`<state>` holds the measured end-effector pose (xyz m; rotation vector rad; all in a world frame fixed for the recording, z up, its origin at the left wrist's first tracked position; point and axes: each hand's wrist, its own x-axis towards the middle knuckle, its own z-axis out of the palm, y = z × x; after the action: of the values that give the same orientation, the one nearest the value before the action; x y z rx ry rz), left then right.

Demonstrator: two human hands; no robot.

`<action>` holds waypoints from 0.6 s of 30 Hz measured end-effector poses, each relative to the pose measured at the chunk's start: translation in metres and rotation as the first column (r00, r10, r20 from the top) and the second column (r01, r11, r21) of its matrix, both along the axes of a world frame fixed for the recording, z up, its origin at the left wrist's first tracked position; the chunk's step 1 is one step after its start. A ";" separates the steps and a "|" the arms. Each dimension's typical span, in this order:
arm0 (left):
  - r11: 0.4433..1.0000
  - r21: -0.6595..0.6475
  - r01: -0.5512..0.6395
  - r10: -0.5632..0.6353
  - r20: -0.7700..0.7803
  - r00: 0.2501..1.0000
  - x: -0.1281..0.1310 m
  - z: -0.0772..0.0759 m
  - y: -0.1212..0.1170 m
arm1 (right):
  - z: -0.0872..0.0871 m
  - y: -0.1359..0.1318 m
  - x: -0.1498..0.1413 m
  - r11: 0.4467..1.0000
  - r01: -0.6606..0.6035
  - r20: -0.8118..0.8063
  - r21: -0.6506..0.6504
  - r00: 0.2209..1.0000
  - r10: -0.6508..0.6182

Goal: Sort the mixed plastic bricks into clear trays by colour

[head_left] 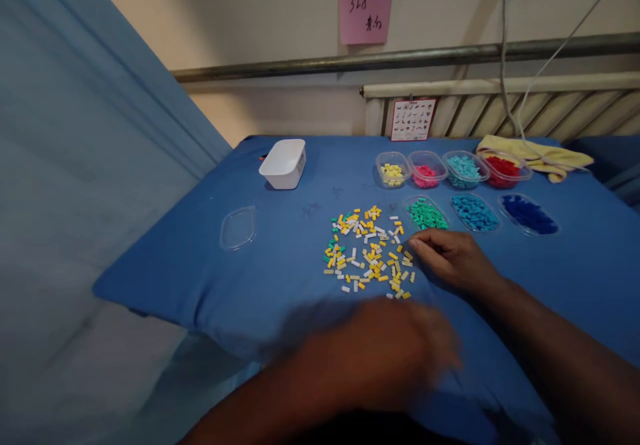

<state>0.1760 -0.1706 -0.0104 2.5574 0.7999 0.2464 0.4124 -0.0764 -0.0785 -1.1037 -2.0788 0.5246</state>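
A loose pile of small yellow, white and green bricks point(367, 252) lies on the blue cloth-covered table point(280, 278). My right hand point(453, 258) rests at the pile's right edge, fingers curled together in a pinch at the nearest bricks; what it holds is too small to see. My left hand point(395, 355) hovers low in front of the pile, smeared by motion, so its fingers cannot be read.
Clear tubs hold sorted bricks: pale yellow point(393, 173), pink point(426, 174), light blue point(464, 168), red point(503, 170), green point(426, 215), blue point(475, 212), dark blue point(529, 214). A white box point(283, 163), a clear lid point(239, 228) and a yellow cloth point(537, 154) also lie there.
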 end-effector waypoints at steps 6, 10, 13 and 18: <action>0.698 0.121 -0.705 0.703 -0.300 0.644 -0.092 0.019 0.076 | -0.003 0.003 -0.003 0.997 -0.006 -0.038 -0.071 0.999 0.003; 0.747 0.023 -0.664 0.630 -0.342 0.697 -0.094 0.011 0.089 | -0.003 0.004 -0.002 0.995 -0.007 -0.048 -0.101 0.999 0.002; 0.750 -0.023 -0.661 0.619 -0.328 0.714 -0.087 0.005 0.088 | -0.004 0.005 -0.001 0.994 -0.011 -0.036 -0.113 0.999 0.007; 0.668 -0.208 -0.714 0.665 -0.264 0.699 -0.091 0.000 0.091 | -0.005 0.007 0.000 0.992 -0.020 -0.045 -0.122 0.999 0.015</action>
<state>0.0847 -0.0793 -0.0108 1.8921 1.7308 0.1223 0.4120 -0.0696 -0.0837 -1.1342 -2.0426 0.6868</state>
